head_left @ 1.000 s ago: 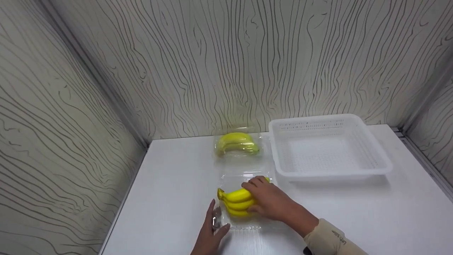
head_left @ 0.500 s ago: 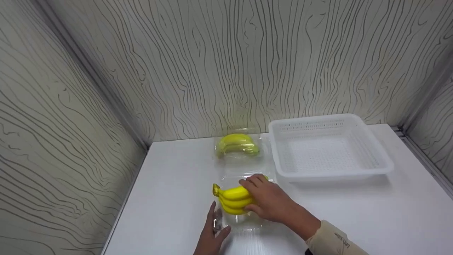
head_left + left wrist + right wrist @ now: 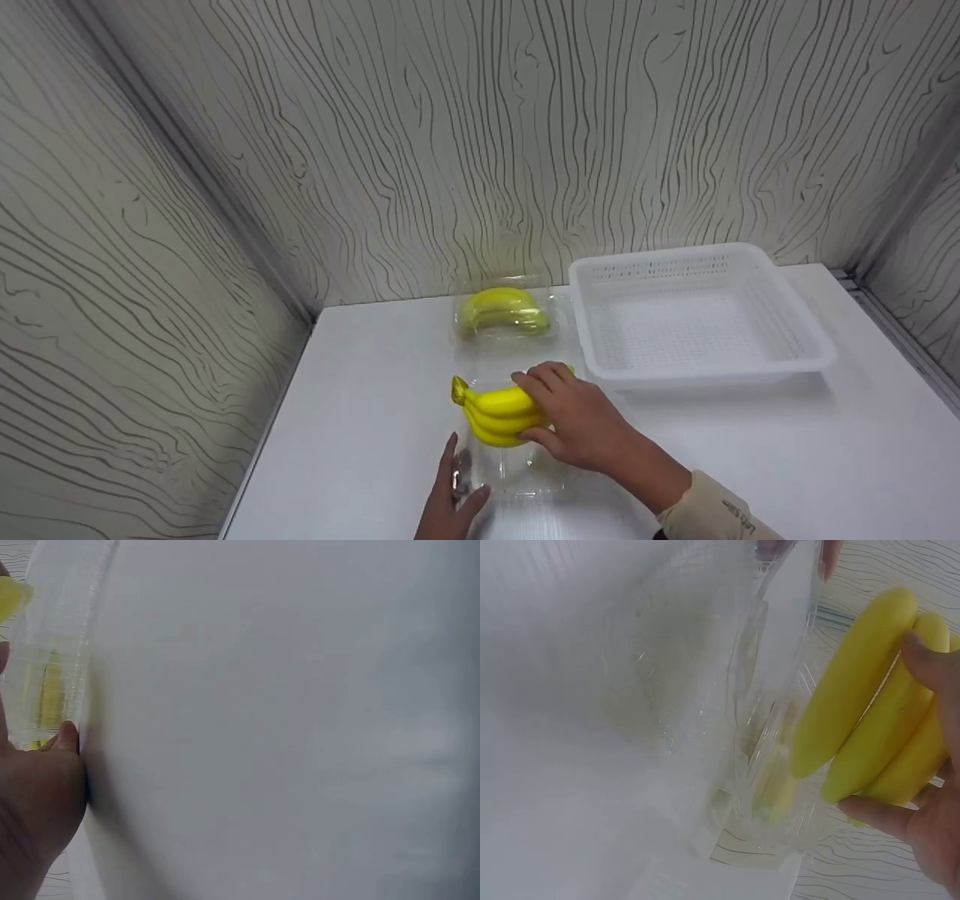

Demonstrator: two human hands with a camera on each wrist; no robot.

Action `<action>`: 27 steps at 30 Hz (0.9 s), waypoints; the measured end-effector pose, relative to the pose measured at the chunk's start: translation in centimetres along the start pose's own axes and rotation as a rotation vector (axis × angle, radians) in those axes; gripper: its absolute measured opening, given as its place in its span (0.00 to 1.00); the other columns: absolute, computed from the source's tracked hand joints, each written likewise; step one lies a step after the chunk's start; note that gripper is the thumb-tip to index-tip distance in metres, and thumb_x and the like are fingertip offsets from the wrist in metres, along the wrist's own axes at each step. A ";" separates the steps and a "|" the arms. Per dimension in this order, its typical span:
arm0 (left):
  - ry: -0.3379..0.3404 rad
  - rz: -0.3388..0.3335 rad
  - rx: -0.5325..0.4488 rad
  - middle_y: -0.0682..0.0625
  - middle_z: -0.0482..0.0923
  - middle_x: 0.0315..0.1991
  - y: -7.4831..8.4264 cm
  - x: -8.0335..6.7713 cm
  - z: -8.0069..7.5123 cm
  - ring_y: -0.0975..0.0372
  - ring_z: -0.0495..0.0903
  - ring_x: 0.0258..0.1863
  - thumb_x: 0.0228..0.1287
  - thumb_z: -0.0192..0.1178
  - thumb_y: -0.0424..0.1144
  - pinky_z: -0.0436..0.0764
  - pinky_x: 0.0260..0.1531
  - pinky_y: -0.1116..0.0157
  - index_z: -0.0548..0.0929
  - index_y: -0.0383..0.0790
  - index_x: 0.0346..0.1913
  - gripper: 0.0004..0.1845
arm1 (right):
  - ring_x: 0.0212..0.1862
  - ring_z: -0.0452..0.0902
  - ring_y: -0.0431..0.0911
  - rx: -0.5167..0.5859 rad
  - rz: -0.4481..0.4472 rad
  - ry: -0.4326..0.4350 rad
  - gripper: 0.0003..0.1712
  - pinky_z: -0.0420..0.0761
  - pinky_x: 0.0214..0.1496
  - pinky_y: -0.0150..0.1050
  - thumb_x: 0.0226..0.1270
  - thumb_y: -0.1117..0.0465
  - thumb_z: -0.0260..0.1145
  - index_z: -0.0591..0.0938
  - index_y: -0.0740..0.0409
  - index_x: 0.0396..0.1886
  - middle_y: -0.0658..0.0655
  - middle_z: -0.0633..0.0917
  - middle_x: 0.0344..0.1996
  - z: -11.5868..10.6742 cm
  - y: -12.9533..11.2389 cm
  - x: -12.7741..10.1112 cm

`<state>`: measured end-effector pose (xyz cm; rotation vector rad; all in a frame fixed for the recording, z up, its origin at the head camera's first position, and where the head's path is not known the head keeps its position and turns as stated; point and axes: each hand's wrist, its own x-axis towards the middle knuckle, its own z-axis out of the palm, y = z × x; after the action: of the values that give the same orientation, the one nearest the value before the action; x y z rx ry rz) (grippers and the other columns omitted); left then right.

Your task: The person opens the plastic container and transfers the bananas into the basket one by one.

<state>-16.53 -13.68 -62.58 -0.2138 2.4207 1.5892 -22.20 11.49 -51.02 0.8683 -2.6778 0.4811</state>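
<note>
On a white table (image 3: pixel 360 390) walled by wood-grain panels (image 3: pixel 450 135), right-hand fingers (image 3: pixel 536 382) clasp bananas (image 3: pixel 495 412).

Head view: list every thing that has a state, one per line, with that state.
Banana bunch: lifted above its open box, gripped by the right hand.
Open clear plastic box: emptied, on the table, steadied at its left edge by the left hand.
Second clear box: closed, bananas inside.
White basket: upright, empty.
</note>
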 end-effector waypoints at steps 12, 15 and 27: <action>0.003 -0.036 0.007 0.24 0.58 0.81 -0.2 0.0 0.2 0.28 0.66 0.77 0.65 0.70 0.61 0.70 0.71 0.27 0.46 0.51 0.88 0.58 | 0.65 0.80 0.47 -0.020 -0.036 0.142 0.44 0.92 0.55 0.45 0.59 0.39 0.82 0.76 0.44 0.73 0.48 0.83 0.61 -1.5 -0.3 0.0; 0.006 -0.020 0.000 0.25 0.59 0.81 -0.1 0.1 0.3 0.28 0.65 0.78 0.65 0.71 0.61 0.70 0.72 0.27 0.46 0.51 0.88 0.58 | 0.65 0.80 0.47 -0.028 -0.039 0.169 0.45 0.92 0.56 0.45 0.58 0.40 0.83 0.76 0.44 0.73 0.49 0.83 0.61 -2.4 -0.2 0.2; -0.051 0.028 -0.076 0.29 0.59 0.82 -0.2 0.2 0.0 0.30 0.69 0.76 0.68 0.68 0.56 0.64 0.73 0.25 0.42 0.49 0.88 0.57 | 0.63 0.80 0.47 -0.061 -0.033 0.276 0.46 0.93 0.52 0.44 0.54 0.43 0.86 0.77 0.45 0.71 0.49 0.83 0.59 -4.9 1.8 0.2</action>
<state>-16.68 -13.80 -62.83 -0.1520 2.3379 1.6790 -22.60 14.73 -46.90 0.7667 -2.4102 0.4714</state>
